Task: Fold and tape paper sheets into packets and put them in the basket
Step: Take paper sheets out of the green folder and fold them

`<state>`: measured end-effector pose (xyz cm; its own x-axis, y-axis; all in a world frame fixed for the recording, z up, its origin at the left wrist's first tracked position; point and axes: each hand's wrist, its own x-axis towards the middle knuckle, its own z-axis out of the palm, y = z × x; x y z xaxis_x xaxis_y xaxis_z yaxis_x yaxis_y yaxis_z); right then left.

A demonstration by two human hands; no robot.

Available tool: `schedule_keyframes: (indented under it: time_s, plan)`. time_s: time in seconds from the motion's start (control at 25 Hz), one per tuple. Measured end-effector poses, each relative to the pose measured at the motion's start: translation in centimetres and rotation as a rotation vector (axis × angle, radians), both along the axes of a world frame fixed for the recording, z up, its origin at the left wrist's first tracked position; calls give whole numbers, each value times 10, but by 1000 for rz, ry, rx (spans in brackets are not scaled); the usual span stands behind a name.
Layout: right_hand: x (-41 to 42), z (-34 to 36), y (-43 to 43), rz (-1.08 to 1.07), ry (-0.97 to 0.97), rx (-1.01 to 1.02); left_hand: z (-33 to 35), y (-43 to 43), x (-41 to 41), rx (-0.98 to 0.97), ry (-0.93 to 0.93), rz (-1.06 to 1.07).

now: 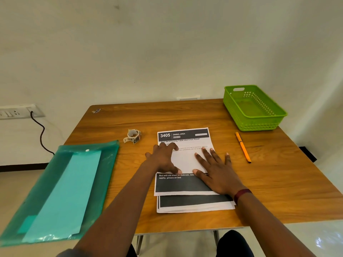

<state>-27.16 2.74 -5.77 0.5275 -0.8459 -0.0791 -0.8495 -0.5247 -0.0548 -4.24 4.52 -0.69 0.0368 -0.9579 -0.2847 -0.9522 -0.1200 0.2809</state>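
A stack of printed paper sheets (193, 206) lies on the wooden table (278, 182) in front of me. The top sheet (183, 160) has its lower part folded up, showing a white flap over the text. My left hand (163, 158) rests on the flap's left side with fingers spread, thumb at the fold line. My right hand (215, 169) presses flat on the flap's right side, fingers straight. A roll of tape (132, 136) sits to the left of the sheets. The green plastic basket (254, 108) stands at the far right corner with nothing inside.
An orange pen (243, 147) lies right of the papers. A teal plastic folder (61, 190) with a lighter sheet inside overhangs the table's left edge. A wall socket with a black cable (41, 134) is at the left. A small scrap (96, 110) lies at the far left corner.
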Motion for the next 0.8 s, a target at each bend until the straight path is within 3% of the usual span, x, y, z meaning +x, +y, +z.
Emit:
schedule_keyframes:
  time_s: [0.16, 0.44, 0.8]
  plan:
    - [-2, 2, 0, -29, -96, 20, 9, -6, -4, 12, -124, -92]
    - [-9, 8, 1, -38, -297, -4, 11, 18, -8, -238, -200, -125]
    - [-6, 20, 14, -11, -571, -347, 27, 40, -1, -535, -23, -68]
